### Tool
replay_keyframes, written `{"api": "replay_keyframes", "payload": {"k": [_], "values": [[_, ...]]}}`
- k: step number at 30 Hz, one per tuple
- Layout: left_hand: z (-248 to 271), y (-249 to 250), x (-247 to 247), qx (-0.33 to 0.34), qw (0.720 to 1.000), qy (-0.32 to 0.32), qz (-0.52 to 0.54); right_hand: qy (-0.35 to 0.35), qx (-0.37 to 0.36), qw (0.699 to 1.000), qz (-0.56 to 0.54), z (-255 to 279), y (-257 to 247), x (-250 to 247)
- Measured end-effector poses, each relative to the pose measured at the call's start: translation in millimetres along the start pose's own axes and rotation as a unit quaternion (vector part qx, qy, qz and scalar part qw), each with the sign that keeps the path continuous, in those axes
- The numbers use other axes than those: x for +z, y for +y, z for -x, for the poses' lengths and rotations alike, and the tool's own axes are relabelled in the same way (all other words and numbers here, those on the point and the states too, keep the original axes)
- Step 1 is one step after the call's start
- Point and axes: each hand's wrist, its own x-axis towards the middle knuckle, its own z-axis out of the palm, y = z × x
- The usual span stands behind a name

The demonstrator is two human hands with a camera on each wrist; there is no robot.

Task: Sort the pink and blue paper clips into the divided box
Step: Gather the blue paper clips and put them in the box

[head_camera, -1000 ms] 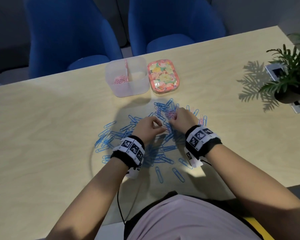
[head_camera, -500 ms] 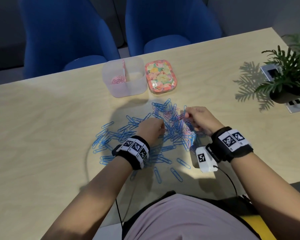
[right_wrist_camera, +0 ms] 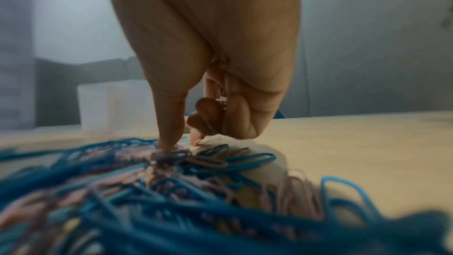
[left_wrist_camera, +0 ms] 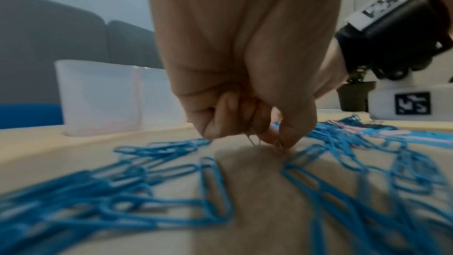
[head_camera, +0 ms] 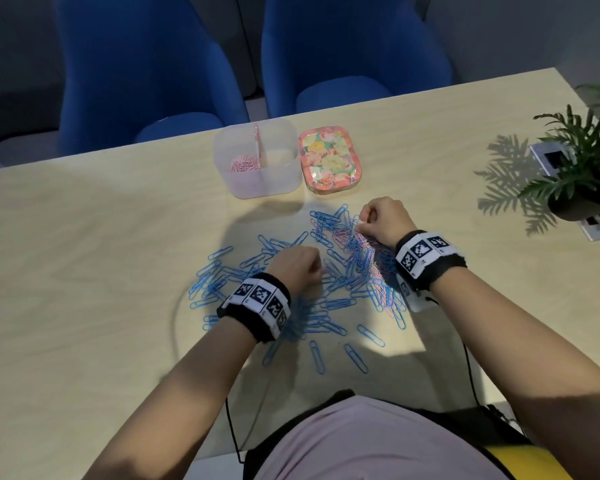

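Note:
Blue paper clips lie scattered on the wooden table, with pink paper clips mixed into the pile on the right. The clear divided box stands behind them; its left compartment holds pink clips, and the right one looks empty. My left hand is curled low over the pile, pinching thin pale pink clips at its fingertips. My right hand sits at the pile's far right edge, a few pink clips tucked under its curled fingers and the thumb touching the pile.
A floral lid lies right of the box. A potted plant and a table socket stand at the far right edge. Two blue chairs face the table's far side.
My right hand has drawn away from the left one, going right and then further back along the pile. The left hand has stayed in about the same place.

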Motion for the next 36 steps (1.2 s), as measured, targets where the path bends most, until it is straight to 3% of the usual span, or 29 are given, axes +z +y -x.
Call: {"api": "replay_keyframes", "payload": {"k": [4,7,10,12,15,20,24,26,28,32,34,36], "values": [[6.9,-29.4,-30.0,-0.052,0.998,0.003,-0.036,-0.042,-0.009,0.998,0.040,-1.0,-2.5,0.4],[13.7,-46.6,-63.4,-0.079,0.995,0.019,-0.063,-0.031,-0.011,0.999,0.025,0.8,2.2,-2.0],[12.5,-59.5,-101.1,-0.109,0.989,0.088,0.036,-0.022,-0.030,0.999,0.037,2.4,7.9,-0.1],[3.5,-68.9,-123.3,-0.154,0.967,0.155,0.128,-0.020,-0.035,0.999,0.031,4.1,9.7,1.6],[-16.1,-82.8,-145.9,-0.212,0.935,0.235,0.161,0.006,-0.035,0.998,0.054,3.3,8.1,4.1],[-51.0,-87.5,-159.8,-0.245,0.937,0.212,0.131,-0.028,-0.031,0.993,0.107,-3.9,3.4,7.8],[-66.8,-97.7,-155.7,-0.237,0.929,0.213,0.187,-0.037,-0.025,0.994,0.099,-7.3,4.9,4.7],[-68.1,-107.2,-152.2,-0.226,0.915,0.235,0.237,-0.023,-0.029,0.999,0.040,-4.8,-3.2,-0.7],[-61.5,-112.5,-147.3,-0.202,0.900,0.276,0.270,-0.045,-0.018,0.994,-0.095,-4.7,-23.7,-8.0],[-25.8,-98.4,-121.5,-0.136,0.855,0.375,0.332,-0.138,0.009,0.937,-0.321,-20.2,-90.7,-19.5],[-6.1,-87.0,-96.9,-0.112,0.852,0.391,0.329,-0.157,0.008,0.907,-0.391,-29.5,-130.0,-20.1],[11.1,-73.2,-70.3,-0.119,0.873,0.347,0.322,-0.151,0.022,0.887,-0.435,-39.7,-162.9,-18.3]]}}
